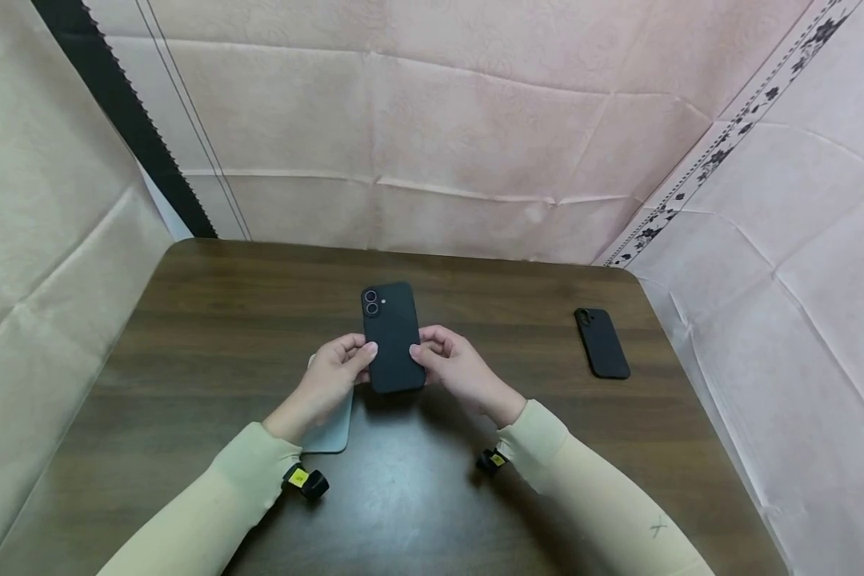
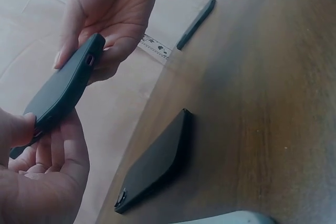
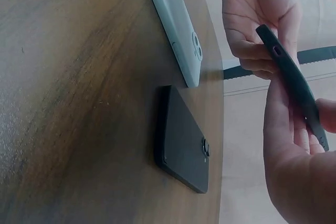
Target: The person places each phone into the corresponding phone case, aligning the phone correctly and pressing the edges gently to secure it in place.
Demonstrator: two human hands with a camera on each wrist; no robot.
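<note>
A dark phone case (image 1: pixel 394 340) is held above the table, and two camera lenses show at its upper left in the head view. I cannot tell whether a phone is inside it. My left hand (image 1: pixel 334 374) pinches its left side, thumb on top and fingers beneath. On the opposite side, my right hand (image 1: pixel 463 372) grips it the same way. Both wrist views show a slot in the case's edge (image 2: pixel 90 60). Below the hands, a black phone (image 3: pixel 184 142) lies on the table; the head view does not show it separately.
Beside and partly under my left hand lies a pale blue phone case (image 1: pixel 331 428), with lenses visible in the right wrist view. Another black phone-shaped item (image 1: pixel 603 344) rests at the right of the brown wooden table (image 1: pixel 209 336). Pale cloth (image 1: pixel 475 128) hangs behind the table.
</note>
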